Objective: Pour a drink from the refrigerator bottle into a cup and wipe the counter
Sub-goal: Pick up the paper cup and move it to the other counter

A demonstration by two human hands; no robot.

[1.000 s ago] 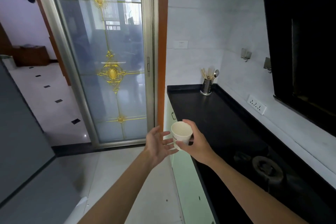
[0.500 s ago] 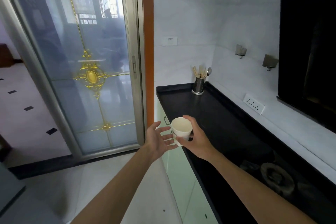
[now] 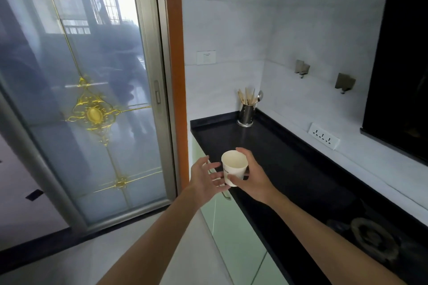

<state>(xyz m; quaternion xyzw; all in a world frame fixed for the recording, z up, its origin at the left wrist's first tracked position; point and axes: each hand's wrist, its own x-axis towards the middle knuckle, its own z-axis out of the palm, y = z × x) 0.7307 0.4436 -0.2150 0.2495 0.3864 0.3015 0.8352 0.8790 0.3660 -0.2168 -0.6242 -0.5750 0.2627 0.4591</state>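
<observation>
Although the white paper cup (image 3: pixel 234 166) carries a small patch of dark print on its side, the letters are too small and blurred to read. The white switch plate (image 3: pixel 206 57) on the tiled wall has a tiny dark mark that is just as illegible, and the white socket strip (image 3: pixel 323 136) shows only its pin holes.

The right hand (image 3: pixel 253 181) grips the cup from its right side, with the fingers curled around the far wall and the thumb pressed against the near wall close to the base. The cup is held in the air over the front edge of the glossy black surface (image 3: pixel 289 169), nearly upright, with its mouth tipped slightly toward the camera so the plain white inside shows.

The left hand (image 3: pixel 205 178) is open just beside the cup on its left, palm turned toward it and fingers spread and loosely bent. Whether its fingertips touch the cup wall cannot be told.

At the far corner of the surface stands a shiny metal cylinder holder (image 3: pixel 246 115) with wooden chopsticks and 1 metal spoon. 2 grey metal hooks (image 3: pixel 302 68) sit on the right wall. Pale green cabinet fronts (image 3: pixel 234 238) run below the surface, and a frosted glass sliding door with gold ornaments (image 3: pixel 92 113) fills the left side.
</observation>
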